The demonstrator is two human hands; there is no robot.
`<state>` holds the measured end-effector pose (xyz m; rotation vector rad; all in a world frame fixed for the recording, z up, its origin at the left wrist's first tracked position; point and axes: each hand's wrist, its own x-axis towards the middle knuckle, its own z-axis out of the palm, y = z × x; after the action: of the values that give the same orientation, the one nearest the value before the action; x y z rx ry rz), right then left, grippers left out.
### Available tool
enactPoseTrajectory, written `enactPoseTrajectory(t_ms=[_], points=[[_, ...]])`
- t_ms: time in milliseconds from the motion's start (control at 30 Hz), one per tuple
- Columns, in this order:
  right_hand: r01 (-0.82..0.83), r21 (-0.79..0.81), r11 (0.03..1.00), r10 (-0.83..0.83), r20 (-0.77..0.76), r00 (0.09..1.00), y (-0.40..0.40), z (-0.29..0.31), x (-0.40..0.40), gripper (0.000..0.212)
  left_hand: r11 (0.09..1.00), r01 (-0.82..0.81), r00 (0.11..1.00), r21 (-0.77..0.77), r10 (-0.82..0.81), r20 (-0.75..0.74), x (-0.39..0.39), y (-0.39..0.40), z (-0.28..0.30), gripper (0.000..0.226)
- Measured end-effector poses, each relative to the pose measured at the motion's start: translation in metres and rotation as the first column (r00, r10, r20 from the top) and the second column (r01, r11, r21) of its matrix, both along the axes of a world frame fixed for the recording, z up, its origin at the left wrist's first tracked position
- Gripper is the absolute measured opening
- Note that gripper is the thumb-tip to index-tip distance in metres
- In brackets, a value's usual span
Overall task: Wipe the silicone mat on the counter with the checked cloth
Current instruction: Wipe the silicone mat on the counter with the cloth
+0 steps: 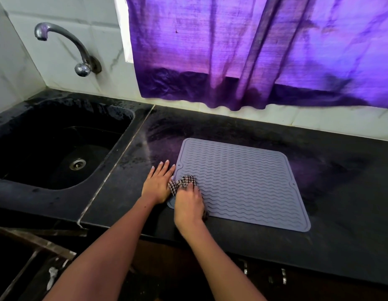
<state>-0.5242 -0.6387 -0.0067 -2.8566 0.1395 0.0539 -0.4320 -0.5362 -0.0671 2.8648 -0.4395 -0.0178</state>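
On the black table (319, 246), right hand (188, 206) grip bunches the checked cloth (183, 183) on the silicone mat (243, 185); left hand (158, 184), fingers spread, presses flat beside it; sink (58, 153) left.

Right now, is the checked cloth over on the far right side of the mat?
No: the right hand presses the checked cloth near the left edge of the silicone mat, beside the left hand.

Bare forearms, no sleeves; left grip (157, 183) nails pale-polished.
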Motion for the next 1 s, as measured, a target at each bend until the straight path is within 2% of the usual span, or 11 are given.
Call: enactPoseTrajectory(t_ms=[100,400,500,633,767,867,1000], points=[[-0.066,-0.063,0.996,0.060,-0.089,0.994,0.000,-0.015,-0.010,0.047,1.000,-0.010,1.000,-0.015,0.011,0.012,-0.002,-0.002,0.000,0.089],[-0.166,-0.068,0.984,0.164,-0.039,0.986,-0.020,-0.013,-0.013,0.051,0.999,-0.037,0.998,-0.026,0.038,0.040,-0.004,-0.002,-0.004,0.084],[-0.136,0.017,0.991,0.136,-0.006,0.991,-0.023,-0.002,-0.012,0.049,0.998,-0.038,0.998,-0.046,0.040,0.047,-0.005,-0.003,-0.003,0.085],[0.004,0.212,0.977,-0.007,0.016,1.000,-0.038,0.024,-0.006,0.047,0.999,-0.037,0.998,-0.031,0.038,0.045,-0.007,-0.004,-0.001,0.087],[-0.010,0.094,0.996,0.001,0.091,0.996,-0.029,0.014,-0.016,0.036,0.997,-0.055,0.997,-0.052,0.058,0.060,-0.006,-0.005,-0.003,0.084],[-0.069,-0.032,0.997,0.071,0.070,0.995,-0.017,-0.009,-0.035,0.043,0.995,-0.063,0.995,-0.072,0.069,0.073,-0.005,-0.004,-0.005,0.083],[-0.139,-0.117,0.983,0.144,0.028,0.989,-0.024,-0.026,-0.038,0.051,0.996,-0.063,0.995,-0.059,0.067,0.076,-0.006,-0.005,-0.005,0.082]])
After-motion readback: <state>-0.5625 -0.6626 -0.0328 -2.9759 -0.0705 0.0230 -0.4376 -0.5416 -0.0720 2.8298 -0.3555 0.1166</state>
